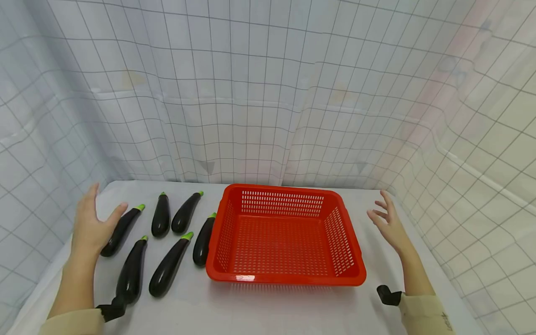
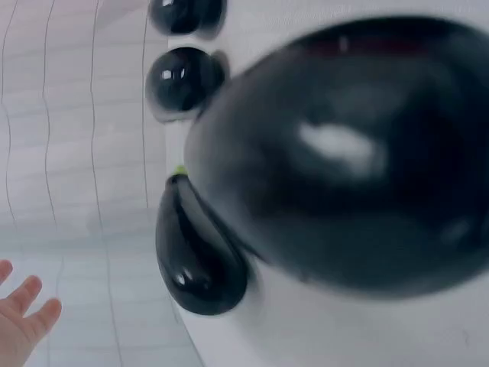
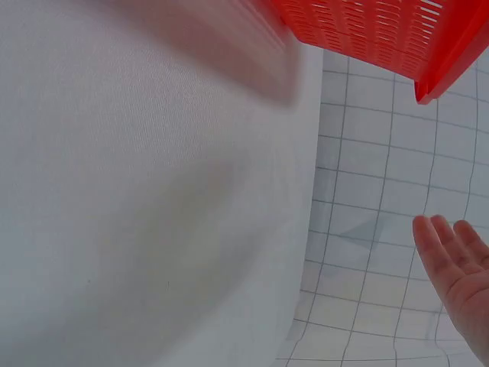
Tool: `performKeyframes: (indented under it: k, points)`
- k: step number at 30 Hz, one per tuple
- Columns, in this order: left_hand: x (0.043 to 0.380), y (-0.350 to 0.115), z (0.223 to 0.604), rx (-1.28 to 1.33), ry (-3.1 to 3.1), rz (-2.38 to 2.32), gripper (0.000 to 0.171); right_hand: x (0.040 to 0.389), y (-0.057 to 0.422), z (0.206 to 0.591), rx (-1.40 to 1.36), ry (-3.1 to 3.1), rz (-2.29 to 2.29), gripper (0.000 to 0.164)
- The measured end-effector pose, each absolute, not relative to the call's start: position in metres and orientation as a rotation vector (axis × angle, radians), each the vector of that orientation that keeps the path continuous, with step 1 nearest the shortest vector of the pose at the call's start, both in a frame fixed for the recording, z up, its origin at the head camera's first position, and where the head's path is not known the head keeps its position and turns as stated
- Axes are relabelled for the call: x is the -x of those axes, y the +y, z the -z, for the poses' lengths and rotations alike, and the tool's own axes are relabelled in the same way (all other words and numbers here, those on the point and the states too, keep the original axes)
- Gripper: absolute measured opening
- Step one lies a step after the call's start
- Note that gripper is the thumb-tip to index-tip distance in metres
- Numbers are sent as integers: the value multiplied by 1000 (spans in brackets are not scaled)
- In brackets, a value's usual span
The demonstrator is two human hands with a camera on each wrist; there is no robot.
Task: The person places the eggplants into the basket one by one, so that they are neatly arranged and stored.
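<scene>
On the left of the white table, my left hand (image 1: 94, 228) hovers with thumb and fingers spread and nothing in its grasp. Closest to it lies a dark eggplant with a green stem (image 1: 121, 231), partly behind the thumb in the head view. Several more lie around, among them an eggplant (image 1: 130, 274) near the wrist and another eggplant (image 1: 169, 267) to its right. One eggplant (image 2: 344, 153) fills much of the left wrist view. My right hand (image 1: 390, 225) is raised to the right of the red basket (image 1: 284, 280), apart from it, fingers loosely bent and holding nothing.
The red basket, with slotted walls, stands mid-table, and an eggplant (image 1: 204, 242) lies right beside its left wall. Two more eggplants, one eggplant (image 1: 161, 216) upright in view, lie toward the back. A white grid-patterned curtain (image 1: 268, 93) encloses the table's back and sides.
</scene>
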State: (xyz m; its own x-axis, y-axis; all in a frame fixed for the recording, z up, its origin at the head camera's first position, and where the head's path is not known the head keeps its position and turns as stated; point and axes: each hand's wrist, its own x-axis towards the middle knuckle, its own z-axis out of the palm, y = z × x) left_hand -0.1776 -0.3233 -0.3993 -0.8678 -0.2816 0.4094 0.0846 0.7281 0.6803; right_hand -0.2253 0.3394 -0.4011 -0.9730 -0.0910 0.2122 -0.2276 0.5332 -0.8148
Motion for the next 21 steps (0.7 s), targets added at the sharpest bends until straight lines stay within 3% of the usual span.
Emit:
performKeyframes:
  k: [11,15,21]
  points:
    - [159,-356,408,-486,-2318,1374,74,217,341,409,-309,-2585,-1919,72]
    - [159,-372,422,-456,-2278,1477,75,215,342,412,-327,-2598,-1971,71]
    - [185,-427,483,-289,-2006,1853,89,213,343,418,-352,-2614,-2025,71]
